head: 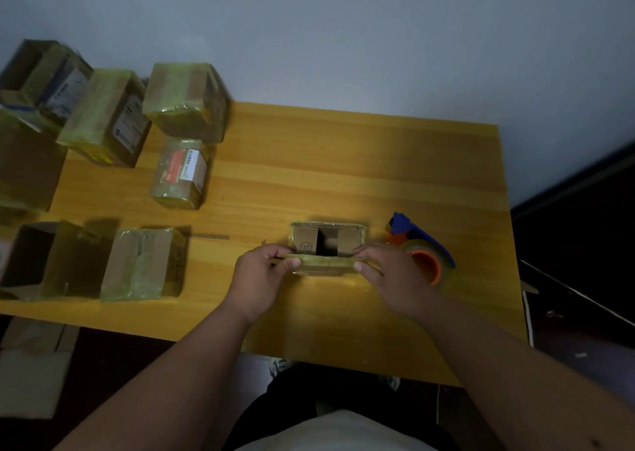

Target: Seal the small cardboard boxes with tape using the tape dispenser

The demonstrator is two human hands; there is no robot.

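1. Far left of the wooden table: a cluster of cardboard boxes wrapped in glossy yellowish tape. An open-topped taped carton lies at the near-left edge, with a sealed taped box just beside it on the right.
2. Behind these, a small box with a red-and-white label stands apart from a larger taped box near the wall.
3. Left hand: grip pinching the left end of the near flap of the small open box, thumb on top, fingers curled over the flap edge.
4. The small open box sits on the table near its middle, between the two hands. Brown corrugated card, rim banded in shiny yellowish tape. The opening faces up; two inner flaps are folded in, with a dark gap between them. Its long axis runs left to right, parallel to the near table edge.
5. Right hand: grip pinching the right end of the same flap, mirroring the left.
6. Tape dispenser: blue body and orange hub carrying a roll of clear tape. It rests on the table just beside the right hand, partly hidden behind it.
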